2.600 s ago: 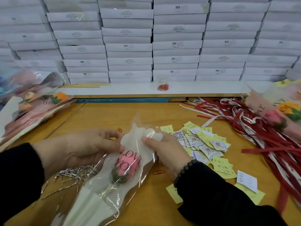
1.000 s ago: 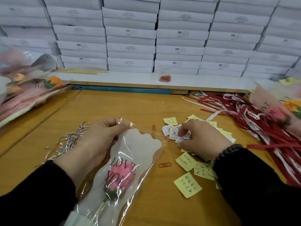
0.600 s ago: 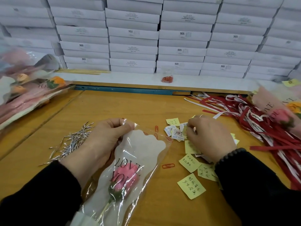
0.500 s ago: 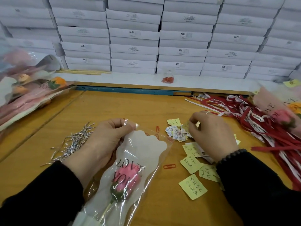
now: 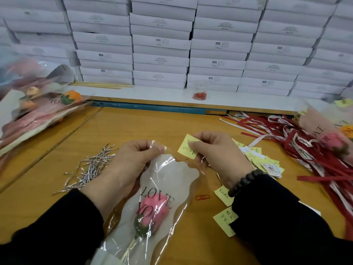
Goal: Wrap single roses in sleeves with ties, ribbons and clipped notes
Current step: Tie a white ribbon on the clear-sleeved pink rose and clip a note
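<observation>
Crinkly clear sleeve (image 5: 168, 175) pinched by left hand (image 5: 131, 161); right hand (image 5: 215, 150) pinches square yellow note (image 5: 188, 147).

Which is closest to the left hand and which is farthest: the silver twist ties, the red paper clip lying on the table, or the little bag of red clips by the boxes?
Measured from the left hand:
1. Silver twist ties: just to its left, almost touching.
2. Red paper clip: on the table to its right, past the rose sleeve.
3. Bag of red clips: far back on the white ledge by the boxes.
</observation>
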Demonstrator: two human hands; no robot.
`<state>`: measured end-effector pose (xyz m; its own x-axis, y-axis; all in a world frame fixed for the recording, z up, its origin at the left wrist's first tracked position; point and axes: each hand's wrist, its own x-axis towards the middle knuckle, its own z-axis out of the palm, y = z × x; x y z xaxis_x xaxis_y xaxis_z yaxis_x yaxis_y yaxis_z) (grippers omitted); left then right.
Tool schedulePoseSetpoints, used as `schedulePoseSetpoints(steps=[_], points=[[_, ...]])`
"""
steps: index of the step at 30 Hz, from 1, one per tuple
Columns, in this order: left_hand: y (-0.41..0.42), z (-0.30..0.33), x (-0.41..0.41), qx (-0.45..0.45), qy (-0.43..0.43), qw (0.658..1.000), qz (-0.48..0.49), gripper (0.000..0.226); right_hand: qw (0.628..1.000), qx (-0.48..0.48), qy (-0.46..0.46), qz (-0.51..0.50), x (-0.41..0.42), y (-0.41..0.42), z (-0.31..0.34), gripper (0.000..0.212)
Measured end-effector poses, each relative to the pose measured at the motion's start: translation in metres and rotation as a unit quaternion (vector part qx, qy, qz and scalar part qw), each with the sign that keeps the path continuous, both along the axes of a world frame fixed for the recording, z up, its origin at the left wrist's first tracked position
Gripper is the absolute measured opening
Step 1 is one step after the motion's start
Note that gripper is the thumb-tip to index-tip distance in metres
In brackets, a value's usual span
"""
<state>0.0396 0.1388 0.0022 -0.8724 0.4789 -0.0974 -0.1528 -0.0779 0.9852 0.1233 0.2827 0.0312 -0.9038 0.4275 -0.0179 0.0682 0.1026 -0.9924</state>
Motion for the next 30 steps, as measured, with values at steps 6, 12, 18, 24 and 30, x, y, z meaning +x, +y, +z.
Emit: schedulePoseSetpoints(steps=[6, 12, 18, 24, 30], points=[[0.001, -0.001, 0.000, -0.003, 0.007, 1.000, 0.000, 0.012, 0.998, 0.051, 0.025, 0.027, -0.010, -0.007, 0.004, 0.025], [0.002, -0.002, 0.000, -0.009, 0.022, 1.000, -0.011, 0.014, 0.997, 0.033, 0.054, 0.041, -0.014, -0.010, -0.006, 0.015], [0.002, -0.001, 0.001, -0.008, 0.022, 1.000, -0.009, 0.021, 0.997, 0.015, 0.062, 0.037, -0.014, -0.010, -0.008, 0.006], [0.003, -0.004, -0.002, -0.019, 0.035, 0.999, -0.009, 0.011, 0.992, 0.071, 0.086, 0.054, -0.017, -0.017, -0.011, 0.005], [0.002, -0.003, -0.001, -0.003, 0.028, 1.000, -0.010, 0.012, 0.990, 0.091, 0.094, 0.054, -0.014, -0.013, -0.012, 0.019]])
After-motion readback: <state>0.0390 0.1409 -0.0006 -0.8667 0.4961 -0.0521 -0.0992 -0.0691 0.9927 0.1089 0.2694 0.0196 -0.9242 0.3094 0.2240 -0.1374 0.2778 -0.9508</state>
